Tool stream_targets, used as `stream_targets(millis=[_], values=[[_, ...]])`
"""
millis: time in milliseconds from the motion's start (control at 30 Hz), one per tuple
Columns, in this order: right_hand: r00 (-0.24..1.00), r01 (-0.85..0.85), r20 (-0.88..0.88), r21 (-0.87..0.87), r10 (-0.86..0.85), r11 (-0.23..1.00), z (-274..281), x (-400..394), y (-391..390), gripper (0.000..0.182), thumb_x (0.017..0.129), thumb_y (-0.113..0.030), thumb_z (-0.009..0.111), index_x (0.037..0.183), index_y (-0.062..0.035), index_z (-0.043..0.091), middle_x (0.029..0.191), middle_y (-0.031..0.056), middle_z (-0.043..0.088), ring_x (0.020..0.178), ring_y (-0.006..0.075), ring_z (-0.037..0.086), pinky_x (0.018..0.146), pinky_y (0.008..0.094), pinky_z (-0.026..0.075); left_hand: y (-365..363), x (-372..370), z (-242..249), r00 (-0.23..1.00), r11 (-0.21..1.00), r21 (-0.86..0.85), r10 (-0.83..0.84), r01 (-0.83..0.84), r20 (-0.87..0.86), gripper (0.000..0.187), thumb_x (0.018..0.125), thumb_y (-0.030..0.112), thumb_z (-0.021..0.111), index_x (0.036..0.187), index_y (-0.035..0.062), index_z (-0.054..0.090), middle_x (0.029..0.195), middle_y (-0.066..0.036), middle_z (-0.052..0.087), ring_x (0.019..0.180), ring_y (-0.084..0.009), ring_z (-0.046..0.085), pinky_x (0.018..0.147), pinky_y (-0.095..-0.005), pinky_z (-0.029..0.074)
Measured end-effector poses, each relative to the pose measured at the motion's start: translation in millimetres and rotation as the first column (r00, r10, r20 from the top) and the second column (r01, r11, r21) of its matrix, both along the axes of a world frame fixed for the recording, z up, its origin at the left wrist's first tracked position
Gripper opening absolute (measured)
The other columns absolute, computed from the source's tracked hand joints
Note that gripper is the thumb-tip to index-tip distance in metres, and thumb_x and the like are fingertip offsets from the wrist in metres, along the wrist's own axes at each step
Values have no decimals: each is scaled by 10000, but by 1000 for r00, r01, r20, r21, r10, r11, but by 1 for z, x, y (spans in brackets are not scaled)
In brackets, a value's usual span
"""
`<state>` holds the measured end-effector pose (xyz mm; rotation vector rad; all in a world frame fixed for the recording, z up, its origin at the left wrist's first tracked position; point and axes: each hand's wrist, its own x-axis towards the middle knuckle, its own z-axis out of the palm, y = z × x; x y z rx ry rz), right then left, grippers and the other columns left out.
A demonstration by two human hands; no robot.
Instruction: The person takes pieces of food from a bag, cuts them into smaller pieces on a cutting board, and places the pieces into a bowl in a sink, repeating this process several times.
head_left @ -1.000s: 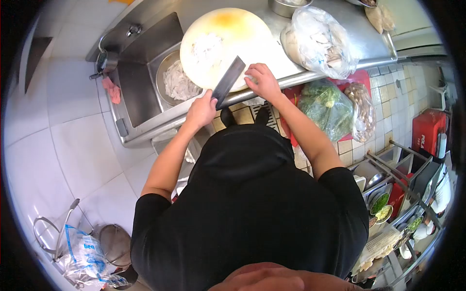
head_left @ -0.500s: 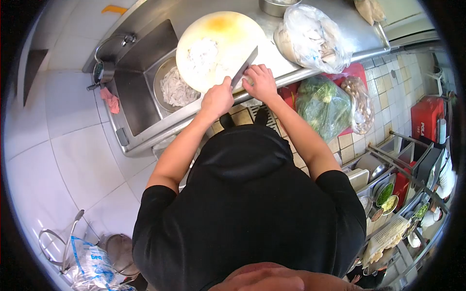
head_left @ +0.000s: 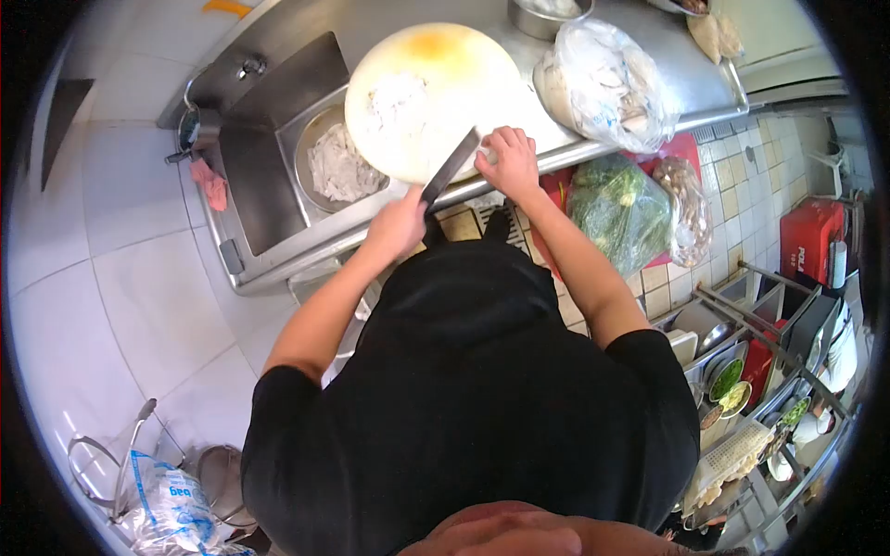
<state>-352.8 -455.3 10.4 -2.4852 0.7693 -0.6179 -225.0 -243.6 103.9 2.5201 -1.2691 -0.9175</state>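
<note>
My left hand [head_left: 399, 225] is closed round the handle of a kitchen knife [head_left: 452, 169]. The blade slants up and right over the near edge of a round, pale cutting board [head_left: 436, 56], its tip close to my right fingers. My right hand [head_left: 510, 159] rests at the board's near right edge, fingers curled over something pale and mostly hidden. On the board's left part lies a pile of white sliced food [head_left: 399, 100]. A metal bowl [head_left: 302, 157] of similar pale strips [head_left: 341, 165] stands in the sink, partly beneath the board.
The steel sink [head_left: 264, 199] lies left of the board. Right of it stands a clear bag of pale pieces [head_left: 616, 88], with a metal bowl [head_left: 549, 17] behind. Bagged green vegetables [head_left: 616, 208] sit lower right, beside a shelf rack [head_left: 742, 315].
My left hand has drawn the knife back toward my body and left, so more blade shows. My right hand stays curled by the board's edge. The view has shifted slightly.
</note>
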Motion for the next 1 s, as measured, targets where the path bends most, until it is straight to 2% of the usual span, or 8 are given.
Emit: stream_targets(millis=[500, 567, 633, 733, 833, 867, 933, 1000], values=[[964, 215, -137, -98, -227, 972, 19, 28, 38, 367, 855, -197, 714, 1124, 23, 599, 1026, 225, 646, 991, 421, 599, 924, 516, 475, 12, 100, -5, 977, 968, -169, 164, -186, -134, 353, 1018, 303, 501, 1267, 59, 557, 1111, -321, 657, 1083, -495, 612, 927, -572, 470], [950, 227, -191, -123, -248, 966, 0, 38, 32, 385, 857, -191, 710, 1139, 44, 596, 1009, 243, 647, 969, 430, 609, 922, 512, 484, 32, 147, -33, 974, 881, -415, 208, -228, -93, 376, 1028, 324, 511, 1298, 67, 564, 989, -256, 697, 906, -427, 688, 782, -531, 539], [940, 235, -259, 15, -224, 972, -23, 53, 19, 436, 853, -181, 707, 1190, 69, 584, 998, 267, 651, 955, 428, 625, 904, 512, 496, 44, 188, -17, 871, 858, -243, 367, -453, -327, 369, 1047, 342, 514, 1259, 49, 584, 790, -156, 664, 571, -268, 640, 506, -422, 518], [928, 267, -271, -2, -258, 964, -6, 71, 27, 464, 877, -195, 686, 1225, 90, 574, 976, 273, 665, 978, 425, 641, 927, 487, 504, 60, 244, -40, 734, 831, -134, 386, -539, -558, 364, 1068, 346, 495, 1265, 52, 579, 641, -56, 553, 382, -124, 444, 342, -316, 381], [843, 536, -250, 304, -477, 788, 4, 112, 32, 717, 905, -377, 663, 1384, 112, 450, 1186, 321, 577, 1142, 468, 557, 1018, 510, 437, 57, 249, -54, 605, 847, -32, 353, -531, -714, 318, 1082, 336, 464, 1271, 93, 540, 589, -3, 450, 359, -102, 390, 327, -296, 375], [842, 537, -253, 299, -477, 789, 8, 129, 37, 717, 905, -377, 663, 1384, 112, 450, 1186, 321, 577, 1142, 468, 557, 1018, 510, 437, 50, 245, -59, 661, 889, -49, 300, -455, -687, 314, 1082, 340, 464, 1253, 85, 530, 595, 5, 440, 366, -103, 386, 330, -291, 366], [725, 687, -354, 321, -590, 652, 34, 166, 55, 945, 854, -633, 642, 1520, -18, 377, 1368, 355, 446, 1284, 501, 444, 1075, 538, 387, 28, 219, -61, 666, 899, -67, 269, -433, -695, 307, 1074, 339, 476, 1214, 74, 544, 611, -14, 477, 379, -126, 412, 334, -320, 370], [727, 685, -361, 330, -584, 650, 36, 192, 57, 990, 819, -708, 625, 1549, -98, 356, 1409, 352, 393, 1312, 504, 402, 1087, 551, 367, 8, 189, -53, 670, 888, -75, 284, -453, -686, 297, 1066, 320, 467, 1161, 56, 562, 611, -44, 515, 383, -163, 462, 338, -346, 390]])
